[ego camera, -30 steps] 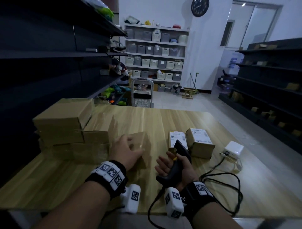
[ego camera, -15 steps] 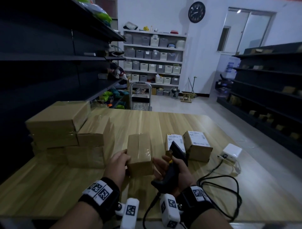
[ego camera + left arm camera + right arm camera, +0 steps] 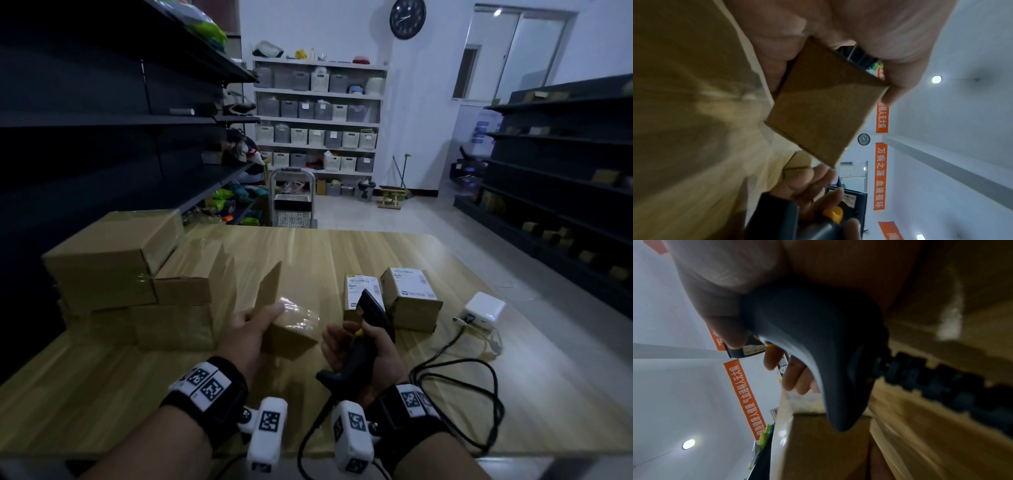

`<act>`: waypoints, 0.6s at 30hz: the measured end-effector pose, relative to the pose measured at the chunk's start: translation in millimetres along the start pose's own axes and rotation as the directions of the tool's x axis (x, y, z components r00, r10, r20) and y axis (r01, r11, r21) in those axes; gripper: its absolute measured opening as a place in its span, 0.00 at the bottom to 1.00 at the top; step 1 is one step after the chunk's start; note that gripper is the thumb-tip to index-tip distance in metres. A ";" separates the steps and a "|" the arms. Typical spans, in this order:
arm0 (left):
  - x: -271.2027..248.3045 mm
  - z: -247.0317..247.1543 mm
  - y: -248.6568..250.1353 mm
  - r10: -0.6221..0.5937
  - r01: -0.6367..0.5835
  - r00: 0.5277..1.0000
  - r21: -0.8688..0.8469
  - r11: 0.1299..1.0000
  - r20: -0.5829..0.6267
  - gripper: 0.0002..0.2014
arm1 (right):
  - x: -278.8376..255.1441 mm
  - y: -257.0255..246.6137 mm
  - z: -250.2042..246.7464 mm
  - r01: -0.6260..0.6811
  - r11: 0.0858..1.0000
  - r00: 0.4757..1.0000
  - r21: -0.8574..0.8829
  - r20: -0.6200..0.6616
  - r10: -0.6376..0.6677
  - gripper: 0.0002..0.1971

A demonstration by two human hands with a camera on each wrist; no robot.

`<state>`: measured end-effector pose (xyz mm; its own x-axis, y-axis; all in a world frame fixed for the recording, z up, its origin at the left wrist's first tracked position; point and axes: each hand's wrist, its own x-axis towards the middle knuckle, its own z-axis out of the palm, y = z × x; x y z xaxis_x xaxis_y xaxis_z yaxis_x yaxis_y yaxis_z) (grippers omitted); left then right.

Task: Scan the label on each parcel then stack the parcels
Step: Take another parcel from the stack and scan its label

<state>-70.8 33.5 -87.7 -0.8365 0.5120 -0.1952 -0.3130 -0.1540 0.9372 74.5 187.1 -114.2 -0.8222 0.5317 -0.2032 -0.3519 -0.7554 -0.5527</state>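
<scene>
The left hand [image 3: 248, 334] grips a small parcel [image 3: 287, 322] lifted off the bench [image 3: 308, 253] and tipped up on a slant, thumb on top and fingers underneath. The tilt is probably meant to turn it over in search of its label, since the sides that show are bare cardboard and shiny tape. Just right of the parcel, the right hand [image 3: 359, 346] is curled round the grip of a black scanner [image 3: 373, 315], one finger by its yellow trigger [image 3: 833, 213]. The scanner's head points up and away, not at the parcel, so I judge no scan is under way yet.

Beyond the scanner two more parcels [image 3: 409, 296] lie on the bench with white labels facing up, handy for scanning; the print and a barcode show, but are too small to read. Left of the held parcel stands the stack [image 3: 137, 274] of plain brown boxes, likely where this one goes once scanned. Right of the labelled parcels a white adapter [image 3: 483, 308] sits with a black cable [image 3: 455, 394] looping back toward the scanner.

In the wrist views, orange banners [image 3: 880, 175] with white Chinese characters hang high on the wall; I cannot read them surely. The scanner carries a small sticker, illegible.
</scene>
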 end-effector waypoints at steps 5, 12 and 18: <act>-1.7 10.5 -5.7 0.063 -0.061 0.998 -0.078 0.995 0.014 0.05 | 1.2 -0.8 1.2 -0.016 1.000 1.000 -0.021 0.015 0.016 0.14; -1.8 9.3 -0.2 0.058 -0.056 0.997 0.048 0.997 -0.044 0.16 | -4.0 -1.8 4.9 0.023 0.998 0.998 0.061 0.056 -0.026 0.14; 1.8 1.5 3.0 0.194 -0.192 0.981 0.202 0.960 0.014 0.22 | -8.9 -2.5 8.2 0.045 0.993 0.996 0.113 0.068 -0.053 0.14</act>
<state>-72.6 35.2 -84.8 -0.8750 0.4840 -0.0061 -0.0489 -0.0759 0.9959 79.1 181.2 -104.4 -0.8309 0.5436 -0.1186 -0.4366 -0.7691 -0.4667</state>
